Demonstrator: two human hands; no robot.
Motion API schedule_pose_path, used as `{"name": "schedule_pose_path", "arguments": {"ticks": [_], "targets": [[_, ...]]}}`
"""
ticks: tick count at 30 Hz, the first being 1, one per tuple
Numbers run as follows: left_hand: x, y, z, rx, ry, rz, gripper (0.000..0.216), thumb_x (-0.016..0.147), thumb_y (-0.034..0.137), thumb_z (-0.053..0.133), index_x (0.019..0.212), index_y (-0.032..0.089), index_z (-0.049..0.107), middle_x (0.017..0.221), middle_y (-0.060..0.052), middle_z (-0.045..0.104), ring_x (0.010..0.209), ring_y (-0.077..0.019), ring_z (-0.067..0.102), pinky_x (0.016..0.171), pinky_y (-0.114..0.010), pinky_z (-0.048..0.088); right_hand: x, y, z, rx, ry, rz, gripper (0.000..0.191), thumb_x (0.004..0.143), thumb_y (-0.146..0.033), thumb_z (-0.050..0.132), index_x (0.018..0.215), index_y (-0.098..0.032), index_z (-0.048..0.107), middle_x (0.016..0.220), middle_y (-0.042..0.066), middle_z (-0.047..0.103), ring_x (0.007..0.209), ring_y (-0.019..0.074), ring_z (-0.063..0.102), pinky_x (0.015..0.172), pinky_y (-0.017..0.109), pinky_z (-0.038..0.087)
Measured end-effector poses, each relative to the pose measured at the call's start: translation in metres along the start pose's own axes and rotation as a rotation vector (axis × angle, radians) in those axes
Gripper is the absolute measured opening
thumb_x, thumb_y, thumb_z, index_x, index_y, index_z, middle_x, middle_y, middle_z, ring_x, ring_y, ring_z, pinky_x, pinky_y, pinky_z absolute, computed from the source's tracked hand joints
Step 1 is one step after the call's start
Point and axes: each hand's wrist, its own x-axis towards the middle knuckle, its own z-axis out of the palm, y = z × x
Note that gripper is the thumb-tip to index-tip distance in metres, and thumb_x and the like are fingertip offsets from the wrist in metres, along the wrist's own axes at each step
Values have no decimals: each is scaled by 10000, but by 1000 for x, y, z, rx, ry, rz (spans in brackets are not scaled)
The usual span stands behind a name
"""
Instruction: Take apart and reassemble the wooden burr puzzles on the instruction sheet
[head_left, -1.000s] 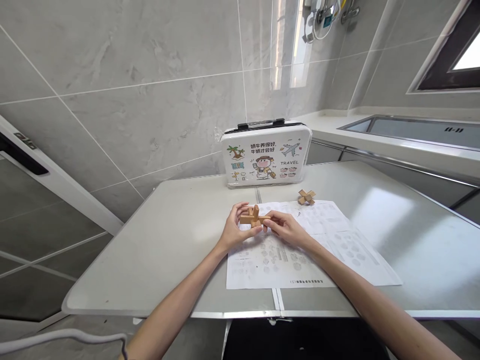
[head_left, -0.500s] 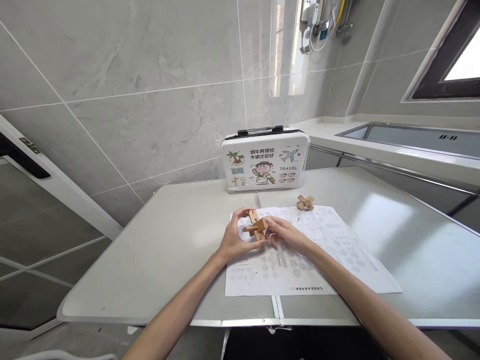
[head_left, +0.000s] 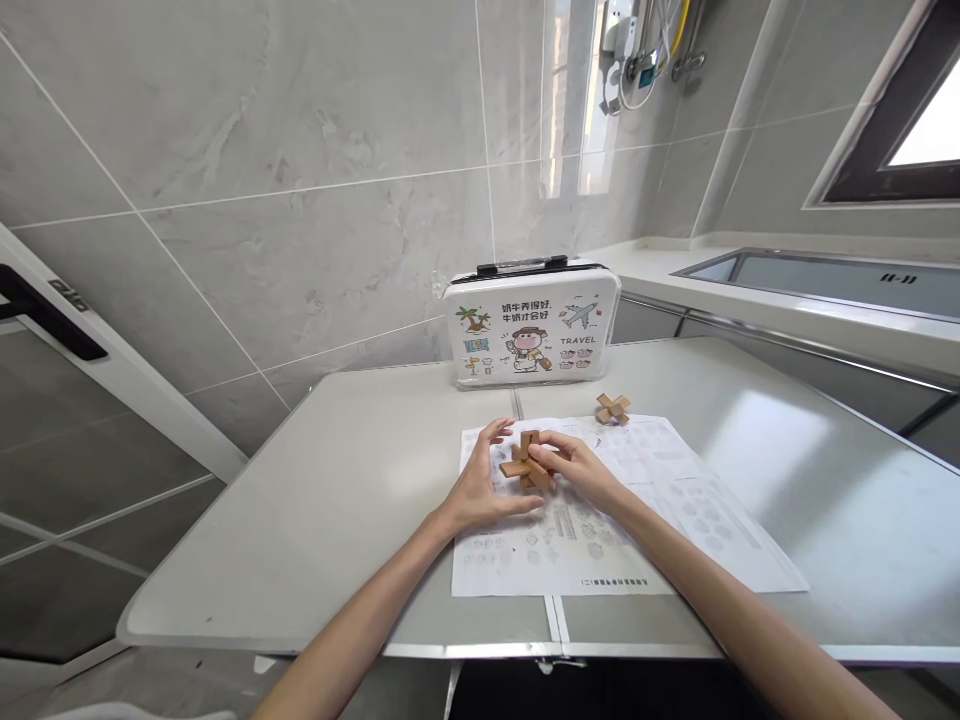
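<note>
A wooden interlocking puzzle (head_left: pixel 534 470), made of crossed brown bars, is pinched in my right hand (head_left: pixel 574 470) over the printed sheet. A small dark mark shows on its upright bar. My left hand (head_left: pixel 484 485) is spread around the puzzle's left side, thumb and fingers apart, and appears not to grip it. Beneath both hands lies the white paper sheet (head_left: pixel 637 540) with printed diagrams. Beyond the right hand, at the sheet's far edge, rests a second wooden cross-shaped puzzle (head_left: pixel 613 408).
A white cartoon case (head_left: pixel 532 330) with a black handle stands at the back against the tiled wall. The grey folding table (head_left: pixel 360 480) has a metal rim and a centre seam. To the right runs a counter with a sink (head_left: pixel 825 280).
The left fingers have let go and spread apart. The puzzle has turned in my right hand, with one bar now pointing up. The second puzzle stays put.
</note>
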Motion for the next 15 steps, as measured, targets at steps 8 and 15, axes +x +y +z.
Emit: {"name": "schedule_pose_path", "arguments": {"ticks": [8, 15], "targets": [[-3, 0, 8, -37, 6, -178, 971, 721, 417, 889, 1513, 300, 339, 1356, -129, 627, 1316, -337, 590, 1101, -575, 475, 1, 4, 6, -139, 40, -113, 452, 887, -643, 667, 1041, -221, 716, 982, 64, 677, 654, 154, 547, 586, 307, 457], [-3, 3, 9, 47, 38, -169, 905, 696, 372, 864, 1467, 258, 405, 1245, -96, 693, 1240, -306, 636, 1075, -500, 502, 2, 5, 7, -202, 81, -153, 406, 906, -606, 657, 1016, -222, 737, 1012, 72, 672, 662, 151, 529, 616, 319, 456]]}}
